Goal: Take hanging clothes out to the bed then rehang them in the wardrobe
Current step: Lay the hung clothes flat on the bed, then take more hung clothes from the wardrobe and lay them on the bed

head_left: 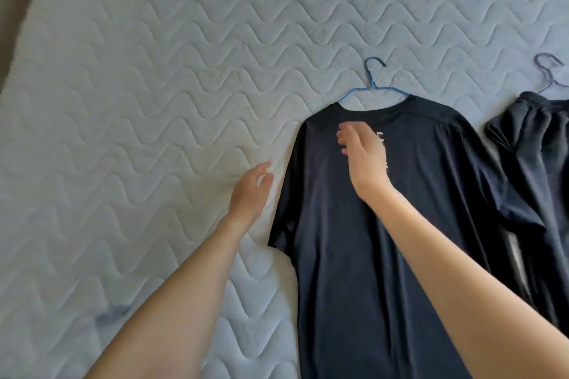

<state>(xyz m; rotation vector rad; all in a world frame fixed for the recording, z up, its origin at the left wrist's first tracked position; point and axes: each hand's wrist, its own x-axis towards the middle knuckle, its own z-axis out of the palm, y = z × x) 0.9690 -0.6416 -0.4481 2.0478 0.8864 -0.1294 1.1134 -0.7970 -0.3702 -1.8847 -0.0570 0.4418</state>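
Shirt (338,255) lies flat on bed (138,101), on blue hanger (372,84). Long axis runs away from person: hook at far end, hem nearest. Right hand (363,157) over chest just below collar, fingers loosely bent, gripping nothing; hook lies just beyond it. Left hand (251,194) relaxed, empty, over bed beside sleeve. Right hand nearer hook, likely one to grasp it. Second dark garment (532,163) at right.

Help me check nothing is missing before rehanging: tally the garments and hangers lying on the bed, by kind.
Garments: 2, the dark T-shirt and the dark garment at the right edge
Hangers: 2, the blue hanger and the purple-grey hanger
Total: 4
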